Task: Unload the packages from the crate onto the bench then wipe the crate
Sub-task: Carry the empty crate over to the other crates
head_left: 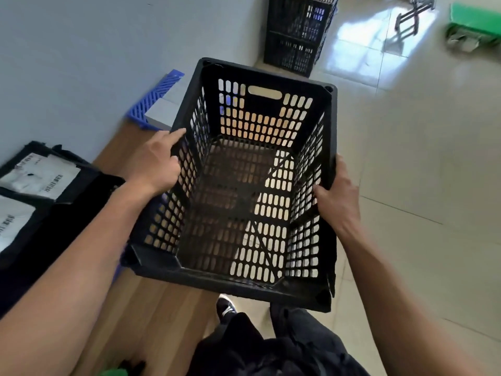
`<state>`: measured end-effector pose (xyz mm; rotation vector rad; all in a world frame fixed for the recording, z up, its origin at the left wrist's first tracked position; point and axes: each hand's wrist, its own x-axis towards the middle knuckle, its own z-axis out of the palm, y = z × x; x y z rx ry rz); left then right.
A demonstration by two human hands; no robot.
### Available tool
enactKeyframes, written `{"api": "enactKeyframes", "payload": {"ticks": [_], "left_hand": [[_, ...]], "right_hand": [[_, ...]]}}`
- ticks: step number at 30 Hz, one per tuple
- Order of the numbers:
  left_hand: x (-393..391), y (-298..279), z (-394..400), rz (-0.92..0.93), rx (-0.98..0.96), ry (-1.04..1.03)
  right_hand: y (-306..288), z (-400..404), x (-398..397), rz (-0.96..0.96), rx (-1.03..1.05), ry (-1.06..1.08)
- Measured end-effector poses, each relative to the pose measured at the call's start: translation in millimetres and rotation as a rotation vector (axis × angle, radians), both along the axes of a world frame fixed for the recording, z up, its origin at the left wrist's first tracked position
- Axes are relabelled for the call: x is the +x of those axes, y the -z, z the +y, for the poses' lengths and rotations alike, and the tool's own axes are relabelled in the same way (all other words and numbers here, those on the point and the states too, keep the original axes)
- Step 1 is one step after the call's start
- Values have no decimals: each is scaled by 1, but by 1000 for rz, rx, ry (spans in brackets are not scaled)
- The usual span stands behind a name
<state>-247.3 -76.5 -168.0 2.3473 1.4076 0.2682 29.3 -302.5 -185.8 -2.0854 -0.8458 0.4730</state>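
Note:
A black slotted plastic crate [260,71] fills the middle of the view, and I see nothing inside it. My left hand [154,164] grips its left rim. My right hand [339,196] grips the right rim, thumb inside the wall. The crate hangs partly over the edge of the wooden bench [141,316], with floor showing through its slots. Black packages with white labels [40,175] lie on the bench at the left.
A blue slatted plastic piece [154,101] and a white box [162,112] lie by the wall beyond the crate. A stack of black crates [295,36] stands at the back. A green object [477,25] sits on the tiled floor at far right. Something green [113,372] peeks in at the bottom edge.

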Motion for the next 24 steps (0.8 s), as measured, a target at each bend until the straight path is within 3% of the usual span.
{"api": "enactKeyframes", "payload": {"ticks": [11, 19, 24], "left_hand": [[163, -24, -52, -173, -24, -32], [282, -20, -48, -288, -21, 75], [340, -19, -33, -266, -32, 109]], "right_hand": [[10, -43, 144, 75, 105, 88], [-1, -70, 248, 8, 190, 181], [-7, -62, 287, -2, 191, 271]]}}
